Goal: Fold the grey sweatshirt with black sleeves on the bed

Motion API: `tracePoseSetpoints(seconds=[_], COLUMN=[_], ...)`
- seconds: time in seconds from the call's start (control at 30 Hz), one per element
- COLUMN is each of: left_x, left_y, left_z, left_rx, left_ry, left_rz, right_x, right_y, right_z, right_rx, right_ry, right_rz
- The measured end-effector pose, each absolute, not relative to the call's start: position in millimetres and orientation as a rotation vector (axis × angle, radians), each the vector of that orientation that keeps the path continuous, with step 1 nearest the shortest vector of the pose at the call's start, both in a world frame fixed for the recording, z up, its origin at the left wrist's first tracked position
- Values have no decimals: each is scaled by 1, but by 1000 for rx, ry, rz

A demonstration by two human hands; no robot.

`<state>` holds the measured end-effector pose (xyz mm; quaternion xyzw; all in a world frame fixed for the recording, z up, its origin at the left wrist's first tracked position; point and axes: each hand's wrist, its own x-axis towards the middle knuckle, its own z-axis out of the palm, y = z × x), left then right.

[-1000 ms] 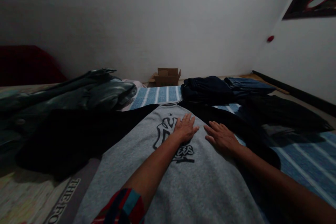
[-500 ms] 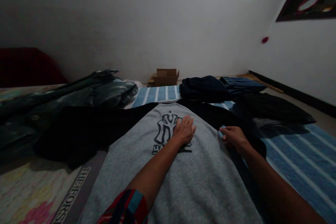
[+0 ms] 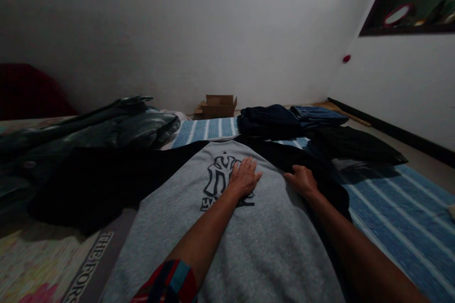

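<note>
A grey shirt (image 3: 249,241) with black sleeves and a dark printed logo (image 3: 216,177) lies spread flat in front of me. My left hand (image 3: 244,177) rests flat on its chest, fingers apart, partly covering the logo. My right hand (image 3: 302,181) is curled at the right edge of the grey part, where the black sleeve (image 3: 305,163) begins; it seems to pinch the fabric there. The shirt's other black sleeve (image 3: 106,180) stretches out to the left.
A blue striped sheet (image 3: 401,218) covers the surface to the right. Folded dark clothes (image 3: 273,120) and jeans (image 3: 318,114) lie behind the shirt, a dark jacket pile (image 3: 95,130) at left. A cardboard box (image 3: 217,105) stands by the white wall.
My right hand left the grey chest, moved right to the sleeve seam and curled shut on the fabric. My left hand stayed flat on the logo. The view shifted slightly right.
</note>
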<state>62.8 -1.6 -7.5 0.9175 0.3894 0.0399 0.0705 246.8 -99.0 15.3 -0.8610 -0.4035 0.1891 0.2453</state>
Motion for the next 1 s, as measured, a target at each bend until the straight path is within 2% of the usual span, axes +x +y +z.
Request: tracePoseSetpoints(seconds=[0.2, 0.6, 0.77, 1.0], left_x=[64, 76, 84, 84], left_y=[-2, -23, -47, -55], left_z=[-5, 12, 6, 8], left_rx=[2749, 2712, 2745, 2743], left_ry=[1159, 1135, 936, 968], left_rz=[52, -95, -58, -85], right_x=[252, 249, 243, 239], right_y=[-102, -128, -135, -146], right_z=[12, 14, 16, 19], right_rx=[-2451, -2382, -2408, -2375], right_ry=[-1233, -1349, -1329, -1291], right_rz=[412, 580, 537, 593])
